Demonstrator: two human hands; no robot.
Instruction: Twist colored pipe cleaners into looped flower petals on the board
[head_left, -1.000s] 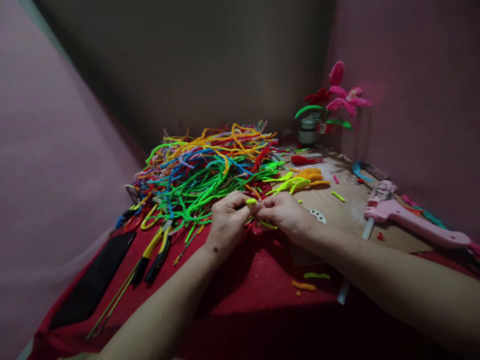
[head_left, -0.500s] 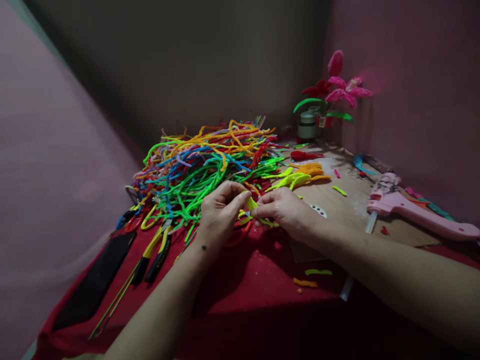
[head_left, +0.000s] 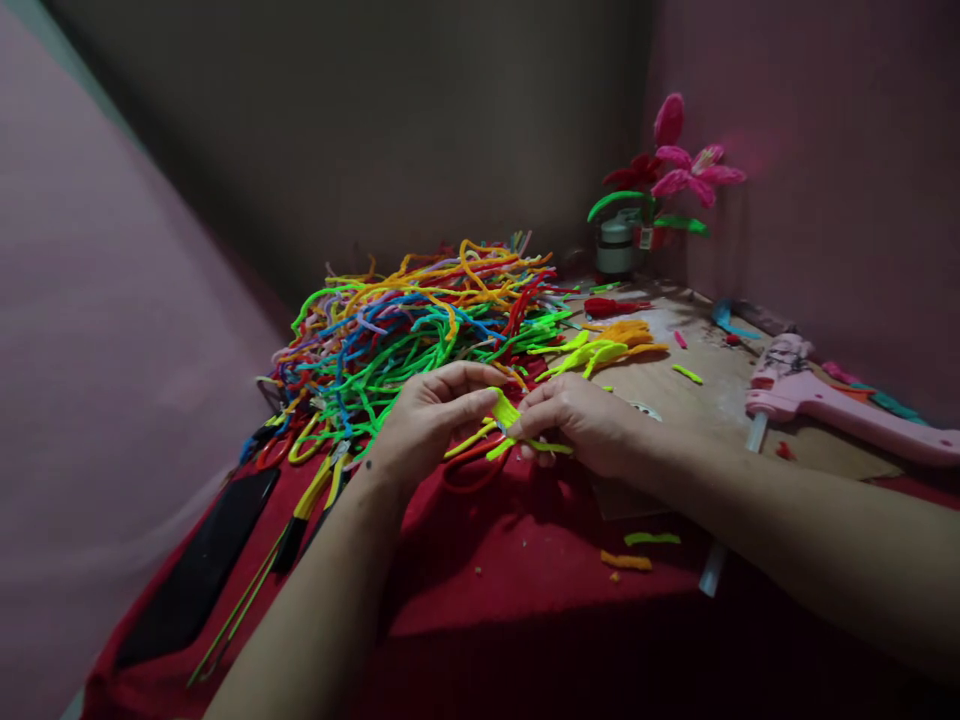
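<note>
Between my two hands is a small bundle of yellow-green pipe cleaners (head_left: pixel 507 410), its loose ends sticking out below and to the right. My left hand (head_left: pixel 435 415) pinches its upper left side between thumb and fingers. On the right side, my right hand (head_left: pixel 566 420) grips it with the thumb and fingertips, which partly cover it. Under the hands, red-handled scissors (head_left: pixel 474 478) lie on the red cloth. A heap of pipe cleaners in many colours (head_left: pixel 405 330) rises just behind my left hand.
Yellow and orange pipe-cleaner pieces (head_left: pixel 622 343) lie on a cardboard sheet (head_left: pixel 712 410). A pink glue gun (head_left: pixel 847 408) is at the right. Pliers (head_left: pixel 315 495) and a black phone (head_left: pixel 199 565) are at the left. Pink pipe-cleaner flowers (head_left: pixel 697 178) stand at the back.
My left hand has shifted slightly left, and its fingers have straightened somewhat. More of the yellow-green bundle shows between the hands. The camera view has moved a little.
</note>
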